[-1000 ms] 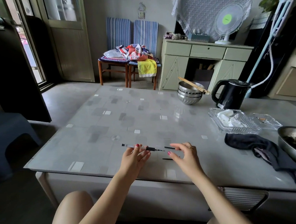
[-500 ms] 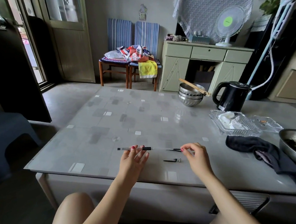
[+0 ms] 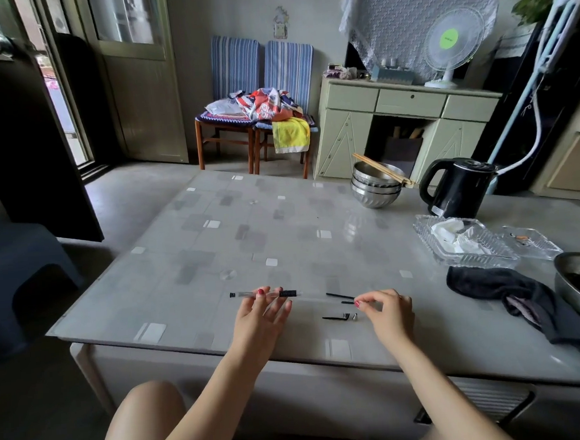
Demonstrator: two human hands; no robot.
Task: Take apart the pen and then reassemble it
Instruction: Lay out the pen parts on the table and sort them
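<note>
Table (image 3: 281, 220) glossy grey-patterned, kettle (image 3: 458, 187), bowls (image 3: 375, 186), fan (image 3: 451, 43)

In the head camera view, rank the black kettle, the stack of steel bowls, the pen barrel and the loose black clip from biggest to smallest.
1. black kettle
2. stack of steel bowls, smaller, though both sit farther away
3. pen barrel, long but thin
4. loose black clip

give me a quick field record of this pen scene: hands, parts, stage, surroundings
left hand: left hand holds the clear pen barrel with black grip, level just above the table
right hand: right hand pinches a thin refill end
loose parts: black clip piece and small metal tip lying on the table between the hands
stage: pen is apart, not reassembled
nearby: black kettle, stacked steel bowls, dark cloth
</note>
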